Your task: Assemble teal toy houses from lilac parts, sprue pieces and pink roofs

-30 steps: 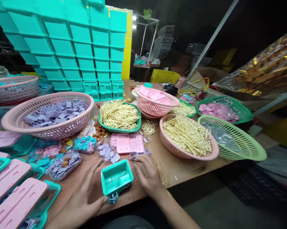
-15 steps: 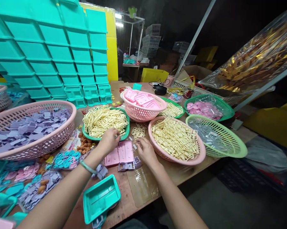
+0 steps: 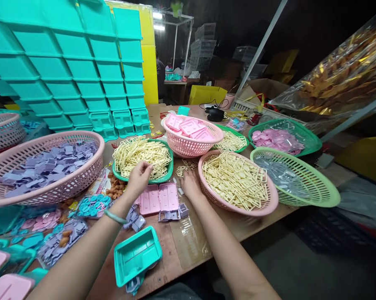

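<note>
Left hand [image 3: 140, 175] pinches cream wire frames [image 3: 142, 156] at the near edge of the green tray [image 3: 170, 166], right hand [image 3: 189, 183] rests spread beside the pink basket [image 3: 206, 189]; tangled frames risk dragging neighbours out, and the pinched piece itself is indistinct.

Green tray [image 3: 168, 174] heaped with cream-yellow wire-like frames [image 3: 142, 155], tangled and lying flat, set on the surface between the pink baskets. Left hand [image 3: 139, 178] at its near rim, fingers [image 3: 145, 166] curled over the pile. Loose cream frames [image 3: 184, 167] flat on the surface just right of the tray, under the right hand [image 3: 189, 183].
</note>
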`<state>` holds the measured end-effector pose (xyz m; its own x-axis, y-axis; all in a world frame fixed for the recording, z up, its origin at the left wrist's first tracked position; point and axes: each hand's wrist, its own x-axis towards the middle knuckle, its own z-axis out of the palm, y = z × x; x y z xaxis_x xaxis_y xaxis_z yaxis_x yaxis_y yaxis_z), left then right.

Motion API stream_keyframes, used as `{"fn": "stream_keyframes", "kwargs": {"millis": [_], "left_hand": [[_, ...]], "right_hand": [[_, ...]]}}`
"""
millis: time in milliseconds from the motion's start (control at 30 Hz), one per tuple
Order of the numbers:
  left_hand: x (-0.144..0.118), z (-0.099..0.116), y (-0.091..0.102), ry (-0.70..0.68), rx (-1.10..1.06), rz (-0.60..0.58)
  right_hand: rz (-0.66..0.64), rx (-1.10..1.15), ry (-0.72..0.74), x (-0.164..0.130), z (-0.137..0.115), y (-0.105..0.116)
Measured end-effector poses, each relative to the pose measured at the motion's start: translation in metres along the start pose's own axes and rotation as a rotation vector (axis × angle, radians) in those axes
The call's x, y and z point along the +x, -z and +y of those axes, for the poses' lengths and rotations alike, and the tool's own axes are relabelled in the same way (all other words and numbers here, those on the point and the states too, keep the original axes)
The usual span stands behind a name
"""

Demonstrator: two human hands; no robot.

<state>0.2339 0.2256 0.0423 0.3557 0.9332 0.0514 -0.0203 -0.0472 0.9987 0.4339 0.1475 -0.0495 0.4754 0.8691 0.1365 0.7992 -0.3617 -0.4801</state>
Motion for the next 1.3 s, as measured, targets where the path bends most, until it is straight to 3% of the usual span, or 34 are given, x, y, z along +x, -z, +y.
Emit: {"fn": "stream_keyframes", "kwargs": {"millis": [100,200,333,500,633,767,967,1300], "left_hand": [[-0.003,0.011,0.008,0.095,-0.236,0.087],[-0.021,0.025,0.018,0.239,-0.413,0.091],[-0.057,0.036,0.025,0.427,-0.545,0.065],[-0.088,0.034,0.027,0.56,-0.646,0.052],[-0.096,0.028,0.03,0.577,-0.684,0.061],[-0.1,0.028,0.034,0.611,-0.708,0.062],[-0.105,0.036,0.031,0.692,-0.721,0.002],[-0.129,0.037,0.001,0.551,-0.722,-0.076]], "right_hand": [[0.016,-0.012,-0.018,-0.004,-0.001,0.005],[0.044,-0.001,-0.058,-0.002,0.0,0.006],[0.087,0.069,-0.061,0.004,0.004,0.002],[0.198,0.251,0.033,0.004,0.003,0.002],[0.316,0.451,0.115,-0.015,-0.009,0.015],[0.393,0.637,0.095,-0.052,-0.027,0.032],[0.056,1.232,-0.179,-0.086,-0.047,0.058],[-0.173,1.306,-0.12,-0.118,-0.083,0.076]]}}
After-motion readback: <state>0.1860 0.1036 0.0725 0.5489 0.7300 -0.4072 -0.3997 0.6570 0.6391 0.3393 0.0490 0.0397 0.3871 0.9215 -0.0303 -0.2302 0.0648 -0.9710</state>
